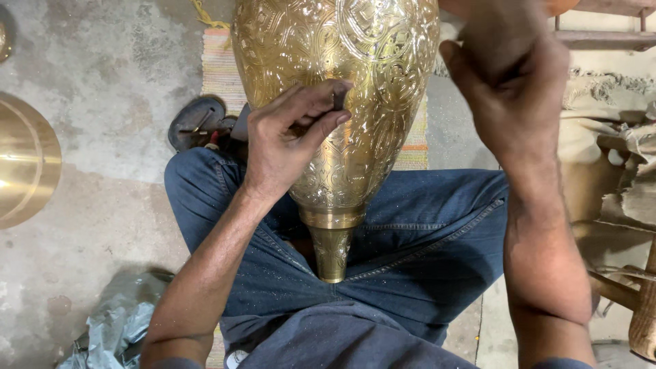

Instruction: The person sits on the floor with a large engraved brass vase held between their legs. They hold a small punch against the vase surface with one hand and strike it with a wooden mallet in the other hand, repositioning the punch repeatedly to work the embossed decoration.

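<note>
While the engraved brass vessel (338, 89) lies across the lap, a small dark punch (339, 98) is pinched against its wall.

The left hand (287, 140) is closed on the punch, thumb and forefinger gripping it with the tip set on the chased pattern. The right hand (509, 82) is raised beside the vessel and blurred; its fingers look curled, but whether anything is held cannot be told. The vessel is propped on the blue-jeaned legs (410, 239), its narrow neck pointing toward the body. Nearly all the visible surface is already covered with scrollwork and medallions, so the chasing is judged far advanced; what is left is not shown. A plain brass dish (24, 160) rests on the concrete floor (102, 68).
</note>
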